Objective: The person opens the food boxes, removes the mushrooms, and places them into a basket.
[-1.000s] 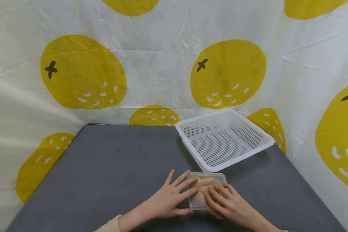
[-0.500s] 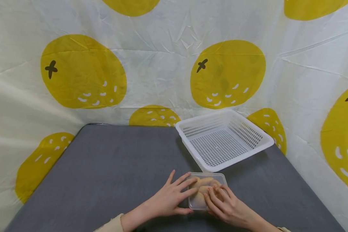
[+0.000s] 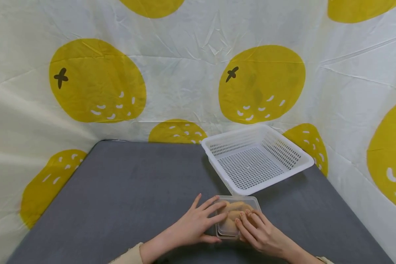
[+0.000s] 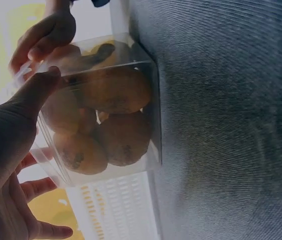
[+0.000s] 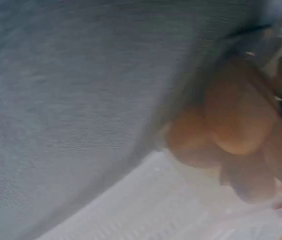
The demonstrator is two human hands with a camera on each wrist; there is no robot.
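Note:
A clear plastic box point(image 4: 148, 145) stands on the dark table, filled with several brown, egg-shaped things point(image 4: 123, 137). Its translucent lid point(image 3: 227, 228) lies on top, and a thin dark gap shows along the near edge. My left hand point(image 3: 198, 225) rests with spread, straight fingers on the lid's left side, its thumb by the near left corner. At the near right corner, my right hand point(image 3: 259, 234) pinches the lid's edge with curled fingers. In the right wrist view the box is blurred and that hand is mostly out of sight.
Just behind the box stands a white perforated plastic basket point(image 3: 214, 161). The grey table surface point(image 3: 135, 183) stretches to the left. A pale curtain point(image 3: 184, 84) with yellow fruit prints hangs behind and at both sides.
A narrow gap has appeared between lid and box along the near side. The right hand has shifted slightly at the corner; the left hand stays on the lid.

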